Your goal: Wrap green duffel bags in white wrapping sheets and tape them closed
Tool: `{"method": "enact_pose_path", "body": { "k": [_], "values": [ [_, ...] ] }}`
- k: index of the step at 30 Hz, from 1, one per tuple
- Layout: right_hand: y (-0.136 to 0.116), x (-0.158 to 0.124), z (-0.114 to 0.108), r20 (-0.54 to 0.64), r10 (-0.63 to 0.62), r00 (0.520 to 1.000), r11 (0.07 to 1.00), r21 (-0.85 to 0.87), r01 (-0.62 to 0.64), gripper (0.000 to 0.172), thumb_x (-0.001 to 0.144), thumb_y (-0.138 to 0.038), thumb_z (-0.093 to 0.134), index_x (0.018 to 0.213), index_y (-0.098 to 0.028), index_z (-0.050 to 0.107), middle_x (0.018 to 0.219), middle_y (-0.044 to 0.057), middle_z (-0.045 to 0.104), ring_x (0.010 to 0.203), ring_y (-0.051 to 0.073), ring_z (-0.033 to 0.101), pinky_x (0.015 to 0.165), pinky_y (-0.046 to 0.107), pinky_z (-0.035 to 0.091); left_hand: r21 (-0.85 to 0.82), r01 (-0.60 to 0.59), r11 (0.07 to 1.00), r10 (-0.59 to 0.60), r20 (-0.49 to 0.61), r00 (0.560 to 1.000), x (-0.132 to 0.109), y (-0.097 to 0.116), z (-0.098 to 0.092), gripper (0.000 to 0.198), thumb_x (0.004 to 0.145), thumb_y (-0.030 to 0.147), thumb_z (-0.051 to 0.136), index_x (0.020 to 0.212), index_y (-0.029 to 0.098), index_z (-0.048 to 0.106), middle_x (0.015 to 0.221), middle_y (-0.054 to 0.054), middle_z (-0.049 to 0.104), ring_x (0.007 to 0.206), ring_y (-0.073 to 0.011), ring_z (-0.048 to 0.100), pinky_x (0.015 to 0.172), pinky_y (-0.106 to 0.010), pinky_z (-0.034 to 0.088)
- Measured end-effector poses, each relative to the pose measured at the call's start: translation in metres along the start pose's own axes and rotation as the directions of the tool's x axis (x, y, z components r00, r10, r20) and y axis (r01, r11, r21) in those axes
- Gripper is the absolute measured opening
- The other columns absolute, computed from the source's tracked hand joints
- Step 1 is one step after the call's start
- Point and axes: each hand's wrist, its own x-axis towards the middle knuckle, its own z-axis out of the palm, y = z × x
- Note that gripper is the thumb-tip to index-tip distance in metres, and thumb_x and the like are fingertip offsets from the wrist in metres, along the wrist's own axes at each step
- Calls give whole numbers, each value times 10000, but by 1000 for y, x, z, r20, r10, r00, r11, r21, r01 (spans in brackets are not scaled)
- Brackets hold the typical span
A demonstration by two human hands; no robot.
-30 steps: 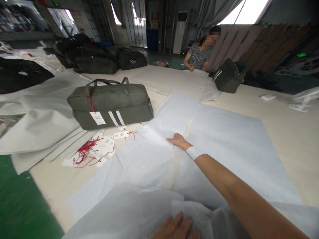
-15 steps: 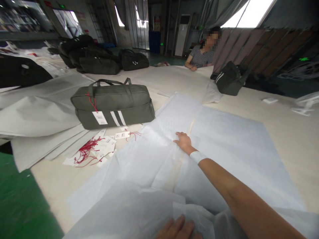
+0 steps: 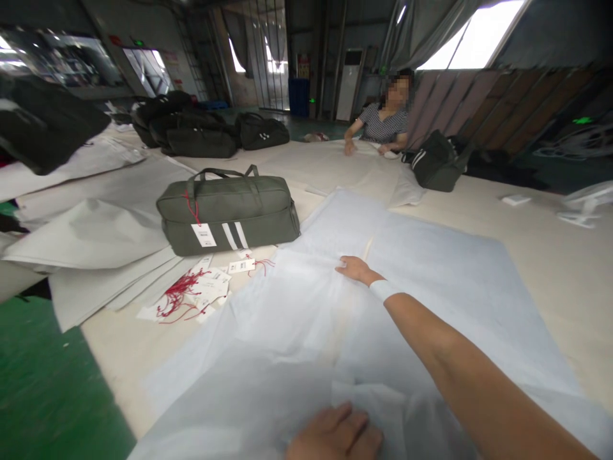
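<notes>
A translucent, bluish-white plastic sheet [image 3: 431,268] lies spread over the table in front of me. My right hand [image 3: 358,268] reaches out to its middle, fingers bent together and pinching the film. Close to my body, my left hand [image 3: 335,434] has curled fingers gripping the near part of the sheet; it is slightly blurred and cut off by the lower edge. Left of the sheet's far part stands a dark green duffel bag [image 3: 230,214] with two white stripes. A white hang tag [image 3: 204,235] dangles from its handle on a red string.
Loose tags with red strings [image 3: 201,291] lie before the bag. Stacked pale sheets [image 3: 119,268] overhang the table's left edge, above green floor [image 3: 57,383]. More dark bags [image 3: 201,137] stand at the back left, another [image 3: 438,163] at the right. A person [image 3: 383,121] sits across the table.
My right hand's fingers have closed from spread to bent on the plastic. My left hand has moved a little up and left. A dark bag at the far left has risen; the view has shifted slightly.
</notes>
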Motion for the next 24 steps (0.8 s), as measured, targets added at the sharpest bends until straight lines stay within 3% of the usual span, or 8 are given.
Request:
{"method": "enact_pose_path", "body": {
  "k": [3, 7, 11, 14, 19, 24],
  "values": [
    [-7, -23, -29, -79, -76, 994, 997, 21, 78, 272, 869, -372, 610, 1085, -219, 673, 1010, 59, 695, 909, 196, 620, 693, 243, 405, -108, 149, 983, -135, 125, 983, 19, 12, -28, 267, 915, 458, 488, 987, 241, 627, 939, 10, 734, 830, -160, 699, 725, -233, 552],
    [-25, -64, -79, -184, -199, 962, 977, 35, 209, 180, 844, -368, 644, 912, -218, 716, 861, 16, 694, 794, 163, 600, 633, 230, 351, -160, 397, 904, -315, 377, 871, 44, 30, -70, 146, 871, 343, 526, 874, 215, 596, 945, -43, 687, 848, -178, 656, 771, -272, 523],
    [-54, -117, -122, -279, -282, 918, 951, 43, 306, 206, 836, -401, 648, 828, -208, 721, 749, 2, 673, 702, 148, 571, 599, 240, 313, -123, 410, 904, -315, 458, 831, 55, 36, -94, 204, 908, 357, 497, 862, 207, 627, 941, -51, 660, 942, -201, 611, 819, -302, 486],
    [-79, -167, -144, -333, -336, 881, 927, 46, 371, 185, 825, -389, 659, 827, -216, 725, 738, -5, 680, 686, 144, 574, 592, 240, 308, -157, 355, 922, -220, 542, 811, 54, 30, -105, 323, 962, 372, 400, 889, 206, 667, 942, -43, 685, 948, -192, 620, 856, -302, 479],
    [-114, -260, -155, -390, -416, 821, 879, 60, 474, 128, 820, -336, 680, 823, -219, 729, 732, -12, 705, 668, 140, 602, 585, 231, 331, -245, 310, 919, -91, 632, 770, 43, 17, -121, 372, 977, 344, 355, 1166, 232, 656, 1240, -14, 658, 1159, -179, 585, 1034, -306, 416],
    [-138, -338, -136, -428, -402, 809, 869, 101, 485, 97, 824, -292, 692, 860, -210, 730, 775, 1, 726, 694, 148, 633, 629, 230, 384, -172, 265, 949, -131, 550, 825, 33, 20, -126, 337, 940, 379, 440, 1021, 212, 722, 1064, -41, 710, 1034, -203, 627, 947, -304, 453]
  ]
}}
